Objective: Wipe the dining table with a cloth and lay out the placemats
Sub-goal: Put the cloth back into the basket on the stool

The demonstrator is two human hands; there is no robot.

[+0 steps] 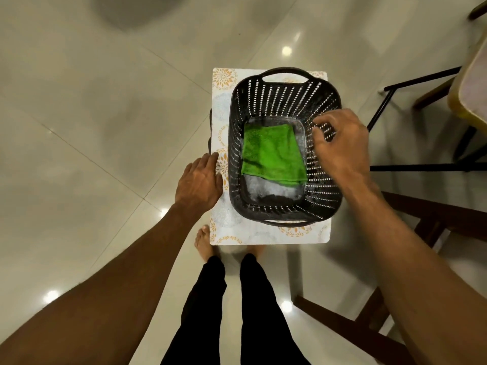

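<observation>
Two hands in view, both bare, both empty.

Left hand [200, 180]: fingers nearly straight and together, lying flat on the left edge of the patterned placemat [263, 237]. No grip on it.

Right hand [340, 143]: over the right wall of the black perforated basket [284, 101], fingers loosely curled and spread, holding nothing. Contact with the basket wall cannot be told.

Placemat: white, with an orange and pale blue floral print and rounded corners. It lies flat under the basket and shows on all four sides of it, widest on the left. Whether it is one mat or a stack cannot be told. A dark bit of its support shows at the left edge; the support itself is hidden.

Basket: upright, a handle at the far and near rims.

Green cloth [271, 154]: folded, flat on the basket floor, toward the far end; the pale bottom shows nearer the person.

Surroundings: glossy pale tiled floor [79, 127]; the person's bare foot [204, 243] just beside the near edge of the mat; black trousers [258, 299]; dark wooden chair frame [342, 322] at the right.
</observation>
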